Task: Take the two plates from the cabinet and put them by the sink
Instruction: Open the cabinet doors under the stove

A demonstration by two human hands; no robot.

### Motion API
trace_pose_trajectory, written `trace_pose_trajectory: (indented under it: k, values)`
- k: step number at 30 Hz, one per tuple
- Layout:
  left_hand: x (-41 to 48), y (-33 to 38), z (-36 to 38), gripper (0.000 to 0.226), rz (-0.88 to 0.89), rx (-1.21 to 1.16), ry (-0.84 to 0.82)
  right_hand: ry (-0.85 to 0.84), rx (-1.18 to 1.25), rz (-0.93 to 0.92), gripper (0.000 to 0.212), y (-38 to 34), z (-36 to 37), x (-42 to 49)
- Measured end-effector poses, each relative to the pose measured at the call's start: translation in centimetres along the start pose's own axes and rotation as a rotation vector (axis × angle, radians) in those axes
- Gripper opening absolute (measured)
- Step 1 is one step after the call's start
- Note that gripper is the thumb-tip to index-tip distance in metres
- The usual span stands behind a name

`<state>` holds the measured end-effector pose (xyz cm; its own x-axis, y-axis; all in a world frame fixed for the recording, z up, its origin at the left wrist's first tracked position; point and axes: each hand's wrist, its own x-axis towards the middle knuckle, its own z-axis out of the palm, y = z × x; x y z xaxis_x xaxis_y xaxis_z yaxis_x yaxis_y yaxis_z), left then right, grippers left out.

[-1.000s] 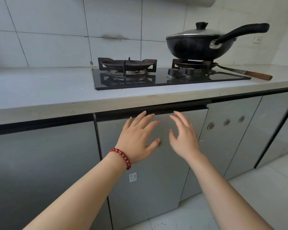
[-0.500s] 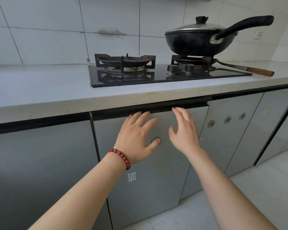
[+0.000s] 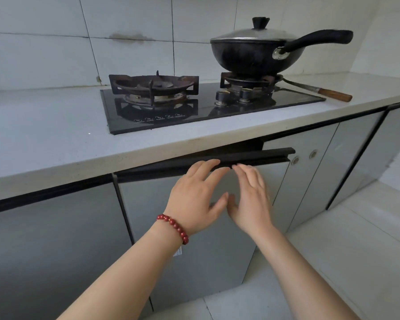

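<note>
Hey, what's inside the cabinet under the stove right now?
Only a dark gap shows above the cabinet door, which is tipped out at its black top edge where the left hand and right hand reach. The door covers the inside; no plates are visible.

My left hand [image 3: 195, 195] and right hand [image 3: 249, 197] are covering the middle of the cabinet door [image 3: 194, 262], so I cannot tell what is on its surface there. The inside of the cabinet is staying hidden behind the door. My forearms are being cut off by the bottom edge. The floor [image 3: 367, 239] at right is looking blurred.
</note>
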<state>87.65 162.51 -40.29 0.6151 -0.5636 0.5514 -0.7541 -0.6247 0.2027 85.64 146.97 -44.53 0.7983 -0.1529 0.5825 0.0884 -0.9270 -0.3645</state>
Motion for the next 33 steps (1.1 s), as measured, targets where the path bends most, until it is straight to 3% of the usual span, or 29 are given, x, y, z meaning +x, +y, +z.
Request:
trace_pose_trajectory:
  k: [4,10,15,17,24,33]
  values:
    - [1.3,0.7,-2.1,0.054,-0.047,-0.052,-0.136,-0.085,-0.052,0.069,0.068,-1.2,-2.5,-1.6]
    - [2.4,1.5,-4.3,0.068,-0.240,-0.168,-0.452,-0.402,-0.035,0.106,0.070,-2.3,-7.2,-1.4]
    - [4.5,2.0,-6.4,0.072,-0.342,-0.222,-0.666,-0.366,-0.004,0.168,0.063,-2.3,-12.0,0.6]
    - [5.1,2.3,-7.0,0.071,-0.371,-0.219,-0.727,-0.425,-0.043,0.166,0.066,-2.1,-13.3,1.7]
    - [6.1,3.1,-7.9,0.076,-0.415,-0.178,-0.847,-0.809,-0.226,0.259,0.080,-1.3,-14.5,4.0]
    - [5.9,4.0,-7.9,0.086,-0.428,-0.109,-0.917,-0.864,-0.200,0.336,0.086,-1.9,-15.4,2.8]
